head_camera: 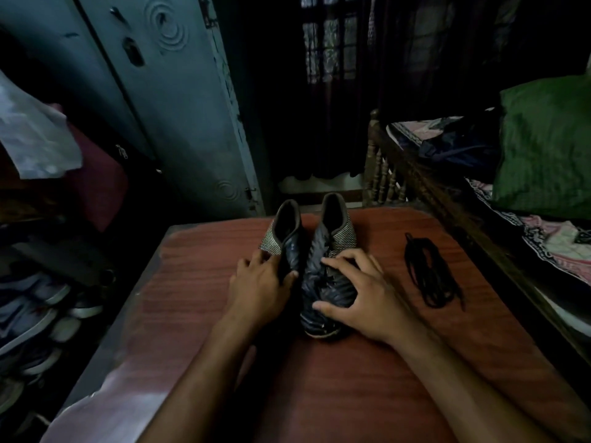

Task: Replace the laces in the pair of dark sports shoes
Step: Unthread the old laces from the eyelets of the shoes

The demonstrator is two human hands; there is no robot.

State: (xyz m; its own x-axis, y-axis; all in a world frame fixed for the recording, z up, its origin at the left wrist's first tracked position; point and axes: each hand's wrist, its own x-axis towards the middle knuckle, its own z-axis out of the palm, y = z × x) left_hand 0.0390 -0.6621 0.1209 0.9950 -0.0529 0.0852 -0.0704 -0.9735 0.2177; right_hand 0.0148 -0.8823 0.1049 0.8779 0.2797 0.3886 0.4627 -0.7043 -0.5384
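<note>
Left hand (260, 282) fingers grip left shoe (283, 238); right hand (361, 292) grips right shoe (329, 276).

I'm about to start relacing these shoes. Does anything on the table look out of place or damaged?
Nothing stands out. Both shoes stand side by side on the table, a hand on each, and the black laces lie bundled to their right. The dim light could hide small damage.

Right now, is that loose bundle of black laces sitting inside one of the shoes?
No, the black laces lie on the table, apart from both shoes, on their right.
</note>
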